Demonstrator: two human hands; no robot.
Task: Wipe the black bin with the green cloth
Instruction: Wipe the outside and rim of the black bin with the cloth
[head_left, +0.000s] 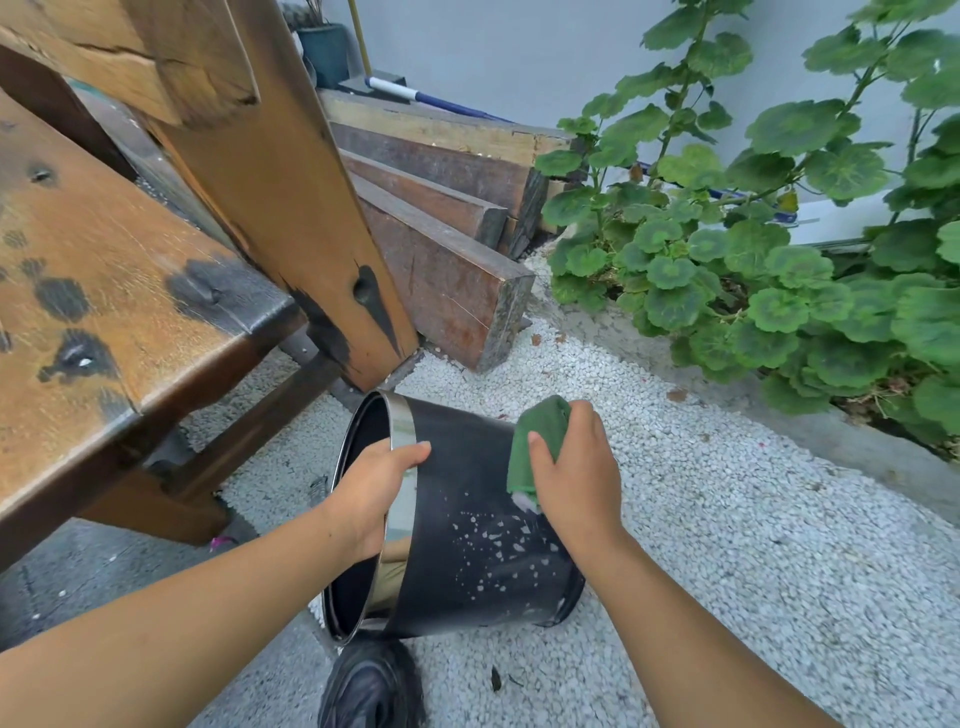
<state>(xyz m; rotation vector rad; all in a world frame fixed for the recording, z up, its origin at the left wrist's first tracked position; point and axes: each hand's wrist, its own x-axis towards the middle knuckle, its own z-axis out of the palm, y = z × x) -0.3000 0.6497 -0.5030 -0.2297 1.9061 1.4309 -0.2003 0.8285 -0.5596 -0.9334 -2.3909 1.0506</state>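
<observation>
Head view, outdoors. One black bin (467, 519) tipped on its side over white gravel (727, 519), mouth turned left toward a wooden bench (130, 291), base to the right, beside a planted bed (779, 291). Left hand (374, 493) hooked over the chrome rim band (402, 467), thumb lying on the outer wall, fingers hidden inside the mouth and presumably curled round the rim, steadying the bin. Right hand (576, 478) pressing one folded green cloth (537, 441) against the upper wall near the base, fingers closed over the cloth. White flecks, probably suds or droplets (493, 545), scattered across the wall below the cloth and not yet wiped.

Risks, as judged. Rolling or sliding of the round bin on loose gravel under a firm stroke, given support only at the rim. Slipping of the left grip on the smooth band if wet. Grit picked up by the cloth on touching the ground, then scratching the dark finish. Smearing rather than lifting of the flecks if the cloth is saturated. Underside and inside likely missed without turning the bin.

Count: bin, one; cloth, one; hands, two; stacked timber beams (447, 249) behind, about four; dark shoe (371, 686) at lower edge, one.
</observation>
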